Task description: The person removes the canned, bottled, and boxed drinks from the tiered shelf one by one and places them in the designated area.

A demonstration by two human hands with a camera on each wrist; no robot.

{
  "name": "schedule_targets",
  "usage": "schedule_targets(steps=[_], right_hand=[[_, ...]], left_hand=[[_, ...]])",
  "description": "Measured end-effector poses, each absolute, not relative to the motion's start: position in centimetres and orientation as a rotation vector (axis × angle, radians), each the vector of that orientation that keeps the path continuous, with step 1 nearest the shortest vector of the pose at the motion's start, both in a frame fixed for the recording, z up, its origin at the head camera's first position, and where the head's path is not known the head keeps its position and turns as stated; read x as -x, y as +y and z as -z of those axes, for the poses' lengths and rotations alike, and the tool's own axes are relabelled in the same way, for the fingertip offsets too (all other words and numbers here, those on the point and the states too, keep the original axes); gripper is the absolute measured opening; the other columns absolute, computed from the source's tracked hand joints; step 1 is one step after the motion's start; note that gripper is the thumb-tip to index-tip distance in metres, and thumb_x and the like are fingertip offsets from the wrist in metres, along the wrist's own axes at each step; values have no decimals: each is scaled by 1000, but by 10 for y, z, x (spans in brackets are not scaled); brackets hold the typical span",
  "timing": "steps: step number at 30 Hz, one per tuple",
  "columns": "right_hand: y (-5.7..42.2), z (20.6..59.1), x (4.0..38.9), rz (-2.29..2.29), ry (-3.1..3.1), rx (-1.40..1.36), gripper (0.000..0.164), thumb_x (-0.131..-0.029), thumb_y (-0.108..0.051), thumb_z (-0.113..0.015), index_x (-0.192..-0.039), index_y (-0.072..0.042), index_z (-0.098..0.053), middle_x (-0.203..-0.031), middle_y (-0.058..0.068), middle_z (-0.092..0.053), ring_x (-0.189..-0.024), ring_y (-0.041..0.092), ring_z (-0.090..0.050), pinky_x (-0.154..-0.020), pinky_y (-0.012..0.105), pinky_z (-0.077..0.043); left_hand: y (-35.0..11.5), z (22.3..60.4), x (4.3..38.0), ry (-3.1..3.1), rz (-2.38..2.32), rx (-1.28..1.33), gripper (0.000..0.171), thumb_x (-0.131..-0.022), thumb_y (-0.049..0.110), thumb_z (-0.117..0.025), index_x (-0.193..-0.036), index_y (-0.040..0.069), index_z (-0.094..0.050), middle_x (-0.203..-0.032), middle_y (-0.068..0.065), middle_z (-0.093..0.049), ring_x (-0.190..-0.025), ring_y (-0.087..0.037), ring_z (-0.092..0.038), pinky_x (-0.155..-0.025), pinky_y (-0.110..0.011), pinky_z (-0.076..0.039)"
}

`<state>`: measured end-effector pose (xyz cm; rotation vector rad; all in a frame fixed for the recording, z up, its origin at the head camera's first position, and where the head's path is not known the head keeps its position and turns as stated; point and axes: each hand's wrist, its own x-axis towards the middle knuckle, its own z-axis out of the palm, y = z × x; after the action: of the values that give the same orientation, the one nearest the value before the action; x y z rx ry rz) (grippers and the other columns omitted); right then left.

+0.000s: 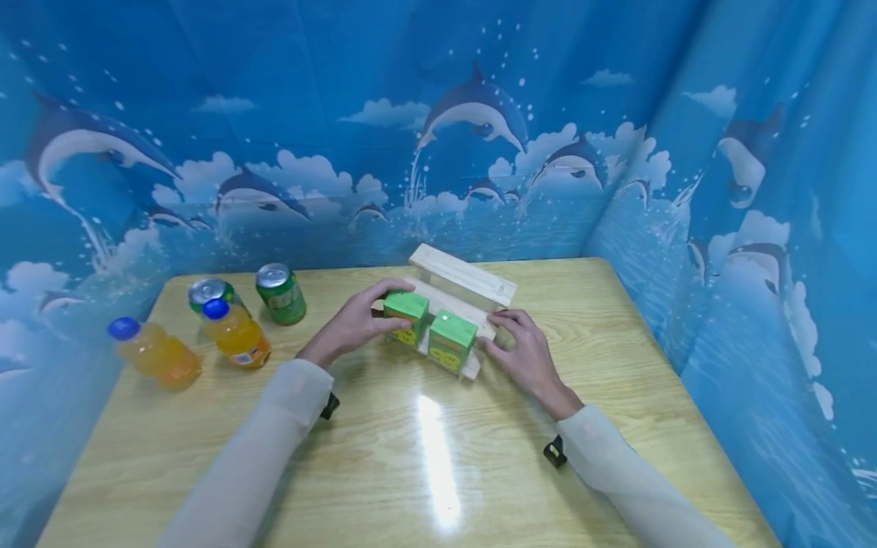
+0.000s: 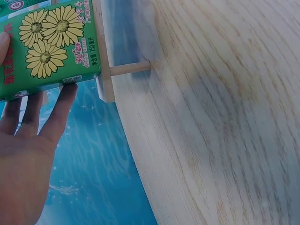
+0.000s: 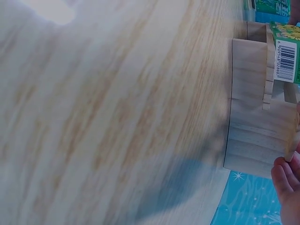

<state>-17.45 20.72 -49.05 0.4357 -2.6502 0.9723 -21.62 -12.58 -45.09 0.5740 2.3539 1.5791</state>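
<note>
Across the table (image 1: 370, 472) we have a wooden rack (image 1: 466, 278), with two orange bottles (image 1: 240, 335) and two green cans (image 1: 281, 297) well apart on its left. We guess we are only part done: the right green box (image 1: 452, 342) stands on the low step (image 1: 471, 370), and the bottles and cans look left to do. Our left hand (image 1: 351, 327) grips the left green box (image 1: 406, 313), its thumb on the front; we cannot tell if that box rests on the wood. Our right hand (image 1: 526, 354) pinches the rack's right end.
</note>
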Motion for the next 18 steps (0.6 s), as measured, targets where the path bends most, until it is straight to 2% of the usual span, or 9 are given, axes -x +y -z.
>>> schedule_targets(steps=[8, 14, 18], right_hand=[[208, 490, 174, -965, -2650, -437, 46, -91, -20, -90, -131, -2, -76, -138, 17, -70, -128, 36, -68, -115, 54, -55], [207, 489, 173, -950, -2653, -437, 46, -93, -19, -88, -132, -1, -75, -138, 18, -70, -128, 37, -68, -115, 54, -55], [206, 487, 172, -948, -2660, -437, 46, -93, -20, -88, -133, 0, -75, -138, 18, -70, -128, 37, -67, -115, 55, -55]], left_hand=[[-130, 451, 215, 2436, -1552, -542, 62, -96, 24, -86, -152, 23, -59, -150, -8, -62, -130, -32, -67, -108, -55, -60], [-136, 451, 212, 2448, -1567, -473, 63, -96, 26, -87, -152, 24, -60, -146, -9, -63, -131, -35, -65, -99, -51, -64], [-142, 450, 210, 2457, -1580, -413, 62, -96, 26, -87, -152, 26, -60, -147, -9, -63, -133, -37, -62, -98, -51, -63]])
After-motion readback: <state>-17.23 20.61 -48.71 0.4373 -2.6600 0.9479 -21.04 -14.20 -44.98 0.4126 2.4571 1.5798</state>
